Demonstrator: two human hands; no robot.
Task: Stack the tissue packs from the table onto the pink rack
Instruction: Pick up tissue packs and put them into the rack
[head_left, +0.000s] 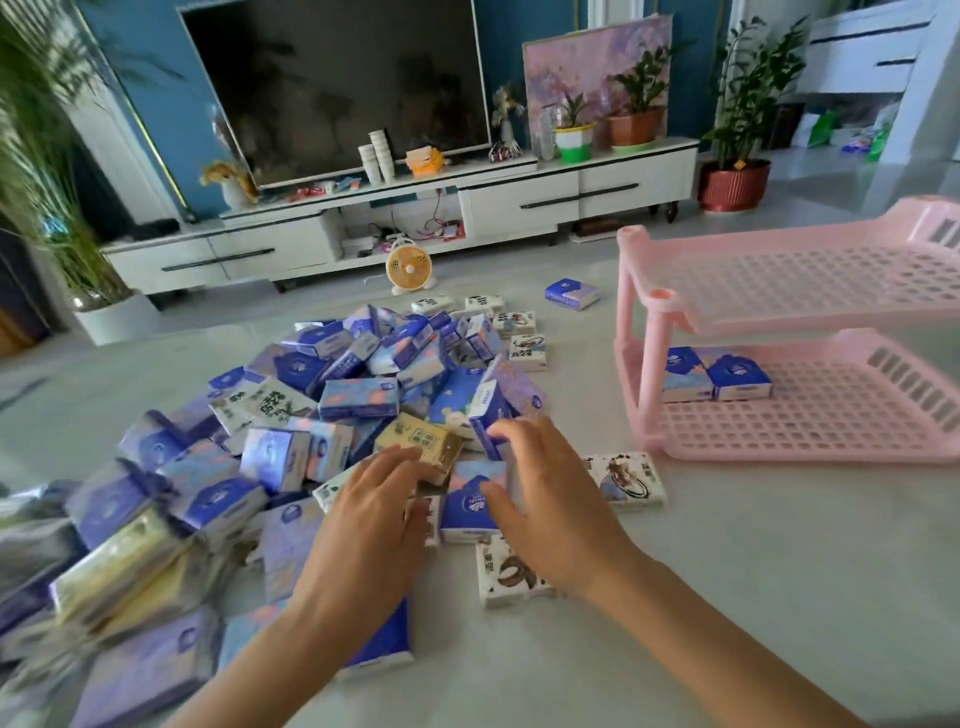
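Pile (337, 405) left of rack (779, 318): lower-left packs (130, 571) blurred, cropped; left hand (371, 514), right hand (550, 504) spread, gripping nothing, hiding packs beneath.

- one view only, from a wide-angle camera worn on the head.
- it faces forward and down over the table (753, 597), with the left hand (371, 514) and right hand (545, 499) close beneath.
- the tv (332, 83) wall sits far behind, edges bowed.

Bright daylight — left edge blurred, warped.
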